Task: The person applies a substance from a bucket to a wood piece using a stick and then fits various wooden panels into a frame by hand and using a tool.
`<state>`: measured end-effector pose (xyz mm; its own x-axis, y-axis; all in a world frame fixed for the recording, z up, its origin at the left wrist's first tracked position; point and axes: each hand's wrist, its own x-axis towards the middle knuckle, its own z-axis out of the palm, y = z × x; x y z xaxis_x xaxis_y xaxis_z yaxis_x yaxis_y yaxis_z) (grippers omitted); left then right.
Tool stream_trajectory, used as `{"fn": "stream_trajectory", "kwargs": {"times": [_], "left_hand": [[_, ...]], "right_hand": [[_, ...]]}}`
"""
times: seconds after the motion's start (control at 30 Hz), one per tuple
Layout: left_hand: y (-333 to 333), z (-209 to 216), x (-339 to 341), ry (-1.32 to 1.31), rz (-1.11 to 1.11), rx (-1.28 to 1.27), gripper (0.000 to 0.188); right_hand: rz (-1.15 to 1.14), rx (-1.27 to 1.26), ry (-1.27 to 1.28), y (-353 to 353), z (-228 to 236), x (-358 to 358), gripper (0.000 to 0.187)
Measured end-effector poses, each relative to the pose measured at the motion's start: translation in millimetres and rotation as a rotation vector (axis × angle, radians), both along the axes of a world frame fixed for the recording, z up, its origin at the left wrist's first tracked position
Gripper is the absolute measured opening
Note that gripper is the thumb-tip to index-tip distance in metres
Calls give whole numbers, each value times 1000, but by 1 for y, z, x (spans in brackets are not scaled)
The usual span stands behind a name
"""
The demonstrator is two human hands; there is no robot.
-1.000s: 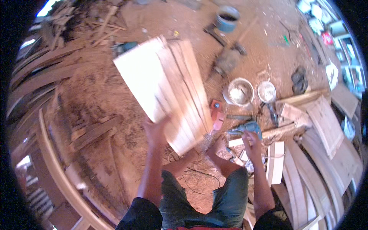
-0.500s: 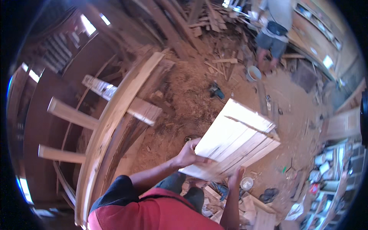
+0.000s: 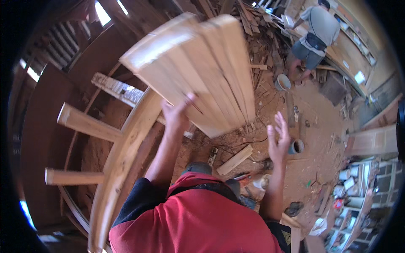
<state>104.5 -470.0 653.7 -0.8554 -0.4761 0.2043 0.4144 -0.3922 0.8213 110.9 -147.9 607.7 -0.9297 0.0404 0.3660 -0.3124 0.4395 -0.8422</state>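
Observation:
A thick bundle of pale wooden boards (image 3: 211, 80) is tilted up in front of me, its far end slightly blurred. My left hand (image 3: 176, 113) grips its lower left edge, with the thumb over the top face and the other fingers hidden beneath. To the right of the boards, my right hand (image 3: 278, 141) is raised in the air, fingers apart and holding nothing. The boards' far left corner overlaps a long pale wooden beam (image 3: 137, 133) at my left, from which short rails (image 3: 88, 122) stick out.
Sawdust and wood scraps cover the floor, with a loose plank (image 3: 235, 160) and a dark-mouthed pot (image 3: 296, 146). A white bucket (image 3: 282, 82) stands near another person (image 3: 314, 40) at a bench. Cluttered shelves (image 3: 354, 194) line the right side.
The boards have swung up and to the left, toward the beam. My right hand has let go of them and risen, fingers spread; my left hand keeps hold.

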Motion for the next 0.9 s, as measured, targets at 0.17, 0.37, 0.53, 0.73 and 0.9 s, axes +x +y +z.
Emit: {"fn": "stream_trajectory", "kwargs": {"times": [0.17, 0.37, 0.53, 0.73, 0.9], "left_hand": [[-139, 21, -120, 236, 372, -29, 51], [-242, 30, -238, 276, 548, -156, 53], [-281, 17, -300, 324, 550, -153, 56], [-297, -5, -340, 256, 632, -96, 56], [-304, -22, -359, 255, 628, -110, 58]], "right_hand": [[-351, -37, -296, 24, -128, 19, 45], [-536, 379, -649, 59, -288, 186, 37], [-571, 437, -1201, 48, -374, 326, 32], [-504, 441, -1225, 30, -386, 350, 26], [-596, 146, -1006, 21, -369, 300, 18]]}}
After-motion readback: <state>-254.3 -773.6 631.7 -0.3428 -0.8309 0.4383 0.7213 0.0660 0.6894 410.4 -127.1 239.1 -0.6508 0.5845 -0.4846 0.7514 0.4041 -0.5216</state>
